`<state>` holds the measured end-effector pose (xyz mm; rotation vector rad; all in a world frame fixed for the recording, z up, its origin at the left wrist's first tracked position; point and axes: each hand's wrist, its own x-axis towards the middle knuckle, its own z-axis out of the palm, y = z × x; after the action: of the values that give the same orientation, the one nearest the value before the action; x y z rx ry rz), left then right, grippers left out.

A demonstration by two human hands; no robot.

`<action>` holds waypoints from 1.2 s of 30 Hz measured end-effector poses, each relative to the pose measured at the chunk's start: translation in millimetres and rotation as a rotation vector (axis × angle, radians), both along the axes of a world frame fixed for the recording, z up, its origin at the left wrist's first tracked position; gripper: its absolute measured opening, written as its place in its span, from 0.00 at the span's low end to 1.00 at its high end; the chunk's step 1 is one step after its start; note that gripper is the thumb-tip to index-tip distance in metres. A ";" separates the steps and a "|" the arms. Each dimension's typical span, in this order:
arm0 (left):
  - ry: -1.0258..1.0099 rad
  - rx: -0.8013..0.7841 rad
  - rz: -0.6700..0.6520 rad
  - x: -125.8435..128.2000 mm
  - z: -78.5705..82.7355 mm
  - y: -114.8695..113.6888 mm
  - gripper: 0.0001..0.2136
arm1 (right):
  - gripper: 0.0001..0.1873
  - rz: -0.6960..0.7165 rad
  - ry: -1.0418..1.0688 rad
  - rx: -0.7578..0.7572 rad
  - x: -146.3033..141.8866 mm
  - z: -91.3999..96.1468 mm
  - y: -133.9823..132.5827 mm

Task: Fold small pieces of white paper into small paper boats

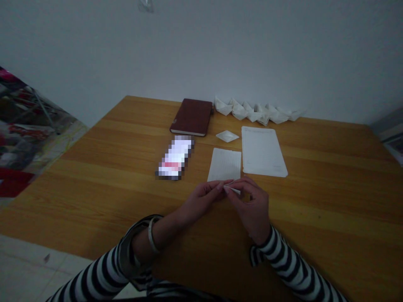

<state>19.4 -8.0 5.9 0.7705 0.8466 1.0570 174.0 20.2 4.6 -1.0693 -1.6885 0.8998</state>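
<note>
Between my two hands is a small piece of folded white paper (234, 190), mostly hidden by the fingers. My left hand (206, 196) pinches its left side between thumb and fingers. From the right, my right hand (252, 202) grips it with thumb and fingertips. Just beyond the hands lies a small lined paper sheet (225, 164). To its right is a larger stack of white paper (263, 152). A flat, diamond-shaped folded paper (227, 136) rests behind the small sheet.
Several folded paper boats (252, 112) stand in a row against the wall at the table's back. A brown notebook (192, 116) lies left of them, with a lit, pixelated phone (175, 157) in front. The wooden table's (94, 167) left edge borders a cluttered floor area.
</note>
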 end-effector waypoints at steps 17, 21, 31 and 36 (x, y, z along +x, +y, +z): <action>0.083 0.088 -0.125 -7.4 5.4 -2.8 0.19 | 0.04 0.014 -0.053 0.131 7.1 1.2 -0.1; 0.073 0.079 -0.126 -6.8 5.2 -2.7 0.19 | 0.04 0.005 -0.070 0.171 7.9 0.1 -0.6; -0.019 0.082 -0.135 -6.8 2.5 -2.8 0.17 | 0.04 -0.003 -0.094 0.215 6.7 1.9 -2.2; 0.005 0.073 -0.114 -3.3 7.3 -3.6 0.17 | 0.05 -0.019 -0.097 0.208 5.6 1.1 -2.7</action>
<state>16.1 -11.7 13.3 0.8736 0.7628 0.9885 179.6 17.5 5.7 -0.9990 -1.8058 0.6526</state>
